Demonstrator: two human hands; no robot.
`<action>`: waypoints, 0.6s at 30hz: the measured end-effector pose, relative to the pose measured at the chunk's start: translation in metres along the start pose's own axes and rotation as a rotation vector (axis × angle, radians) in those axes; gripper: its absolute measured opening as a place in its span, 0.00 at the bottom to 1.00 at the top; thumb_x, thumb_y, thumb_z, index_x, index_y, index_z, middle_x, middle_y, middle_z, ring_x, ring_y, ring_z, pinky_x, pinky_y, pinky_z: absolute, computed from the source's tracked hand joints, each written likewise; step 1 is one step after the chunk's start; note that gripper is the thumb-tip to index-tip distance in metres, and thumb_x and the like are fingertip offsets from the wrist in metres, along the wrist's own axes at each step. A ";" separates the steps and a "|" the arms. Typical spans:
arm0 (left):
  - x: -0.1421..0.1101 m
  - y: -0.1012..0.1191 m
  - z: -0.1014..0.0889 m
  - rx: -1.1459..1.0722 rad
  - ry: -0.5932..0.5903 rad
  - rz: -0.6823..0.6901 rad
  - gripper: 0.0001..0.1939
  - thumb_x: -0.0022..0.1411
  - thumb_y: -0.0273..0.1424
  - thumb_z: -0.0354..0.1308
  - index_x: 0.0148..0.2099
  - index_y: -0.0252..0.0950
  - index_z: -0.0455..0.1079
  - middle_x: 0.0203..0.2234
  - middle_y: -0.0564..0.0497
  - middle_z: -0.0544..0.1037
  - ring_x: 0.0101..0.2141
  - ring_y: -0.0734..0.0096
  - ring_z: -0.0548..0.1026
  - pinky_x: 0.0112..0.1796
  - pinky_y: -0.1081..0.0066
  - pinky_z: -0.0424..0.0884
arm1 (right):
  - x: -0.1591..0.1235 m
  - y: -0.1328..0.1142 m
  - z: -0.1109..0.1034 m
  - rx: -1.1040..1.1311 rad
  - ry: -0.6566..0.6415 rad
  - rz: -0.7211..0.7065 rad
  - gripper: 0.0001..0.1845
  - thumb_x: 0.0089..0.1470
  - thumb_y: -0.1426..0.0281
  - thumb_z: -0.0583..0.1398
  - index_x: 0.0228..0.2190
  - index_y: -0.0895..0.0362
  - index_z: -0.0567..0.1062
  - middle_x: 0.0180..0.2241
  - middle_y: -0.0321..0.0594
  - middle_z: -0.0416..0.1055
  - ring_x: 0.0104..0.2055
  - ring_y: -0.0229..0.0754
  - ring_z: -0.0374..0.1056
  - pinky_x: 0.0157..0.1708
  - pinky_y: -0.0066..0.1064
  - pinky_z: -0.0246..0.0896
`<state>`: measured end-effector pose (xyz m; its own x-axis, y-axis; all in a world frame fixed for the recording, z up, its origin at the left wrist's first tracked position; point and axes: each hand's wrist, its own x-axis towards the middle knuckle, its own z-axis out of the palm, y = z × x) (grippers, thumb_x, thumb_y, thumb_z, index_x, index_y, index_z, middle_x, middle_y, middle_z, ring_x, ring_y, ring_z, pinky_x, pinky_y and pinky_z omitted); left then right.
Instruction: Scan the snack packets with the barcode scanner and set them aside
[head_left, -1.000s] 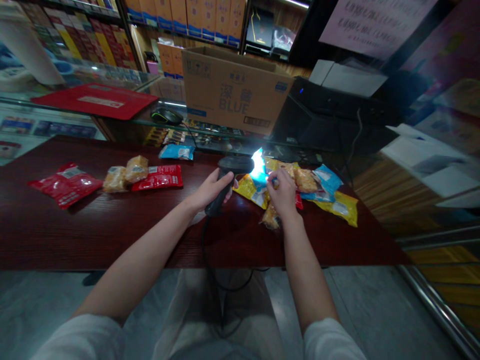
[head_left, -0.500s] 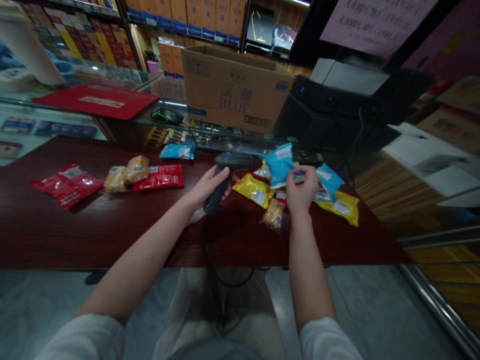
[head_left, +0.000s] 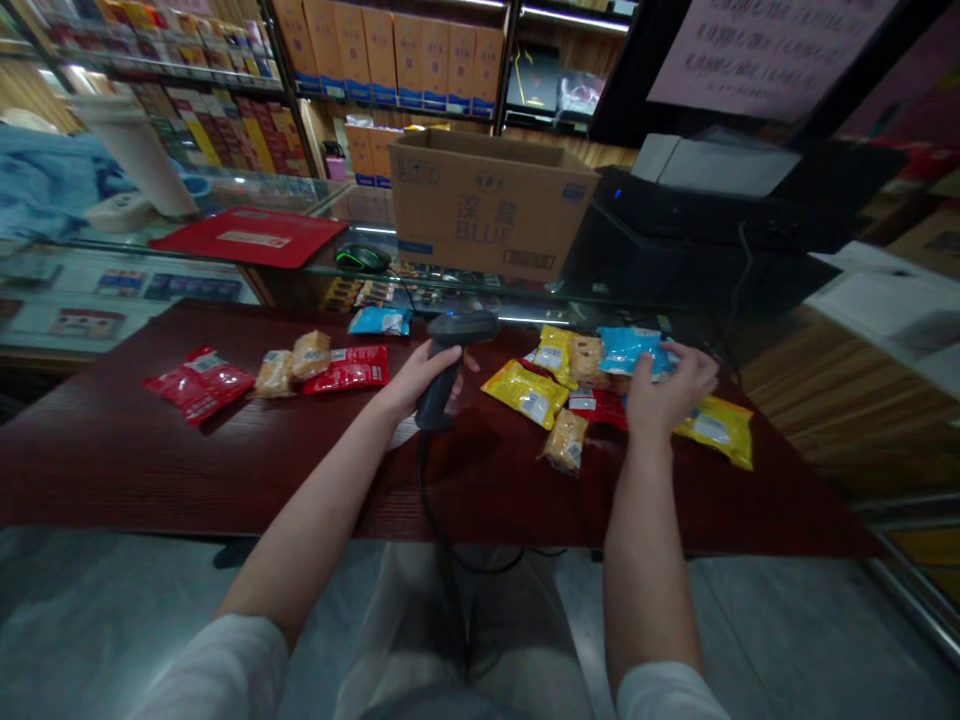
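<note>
My left hand (head_left: 424, 380) is wrapped round the handle of a dark barcode scanner (head_left: 442, 365), whose head points right above the table. My right hand (head_left: 667, 388) has thumb and fingers on a blue snack packet (head_left: 630, 350) at the right-hand pile. Around it lie a yellow packet (head_left: 525, 392), another yellow packet (head_left: 553, 352), a red packet (head_left: 596, 406) and a clear-wrapped biscuit piece (head_left: 565, 442). A further yellow packet (head_left: 718, 430) sits right of my right wrist. Whatever is under my right palm is hidden.
Left on the dark red table (head_left: 225, 470) are red packets (head_left: 199, 385), wrapped biscuit pieces (head_left: 292, 365) and a blue packet (head_left: 380, 320). Behind stand a glass counter with a carton (head_left: 491, 205), a mouse (head_left: 362, 258) and a red mat (head_left: 247, 237). The scanner's cable (head_left: 431, 500) hangs over the front edge.
My right hand has moved right with the blue packet, uncovering a yellow packet and a biscuit piece behind. My left hand still holds the scanner. The whole view has shifted slightly.
</note>
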<state>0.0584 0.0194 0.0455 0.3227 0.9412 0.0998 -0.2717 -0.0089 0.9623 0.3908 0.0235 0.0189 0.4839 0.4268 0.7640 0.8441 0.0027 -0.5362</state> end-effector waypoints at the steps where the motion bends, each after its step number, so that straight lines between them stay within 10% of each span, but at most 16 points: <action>1: 0.000 -0.001 -0.001 -0.001 -0.002 0.002 0.29 0.52 0.50 0.67 0.45 0.33 0.64 0.34 0.46 0.81 0.18 0.81 0.70 0.20 0.76 0.65 | -0.001 -0.002 -0.001 -0.010 0.012 -0.008 0.11 0.53 0.66 0.57 0.39 0.54 0.73 0.48 0.53 0.69 0.54 0.60 0.63 0.55 0.55 0.56; 9: -0.001 0.003 -0.007 0.059 -0.054 -0.080 0.25 0.58 0.51 0.62 0.39 0.31 0.71 0.18 0.51 0.74 0.19 0.76 0.71 0.22 0.76 0.66 | -0.010 -0.020 -0.004 0.042 0.048 -0.074 0.13 0.54 0.66 0.57 0.42 0.54 0.72 0.51 0.54 0.68 0.59 0.64 0.60 0.58 0.62 0.47; 18: 0.003 0.024 -0.033 0.064 -0.114 -0.117 0.25 0.53 0.46 0.69 0.42 0.31 0.71 0.32 0.42 0.82 0.26 0.71 0.77 0.28 0.72 0.73 | -0.023 -0.040 0.000 0.118 -0.014 -0.211 0.12 0.58 0.63 0.55 0.41 0.55 0.71 0.46 0.53 0.71 0.54 0.60 0.64 0.57 0.58 0.50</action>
<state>0.0227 0.0337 0.0607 0.4505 0.8927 0.0111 -0.1694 0.0733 0.9828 0.3460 0.0132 0.0223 0.2956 0.4179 0.8590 0.8928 0.1990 -0.4041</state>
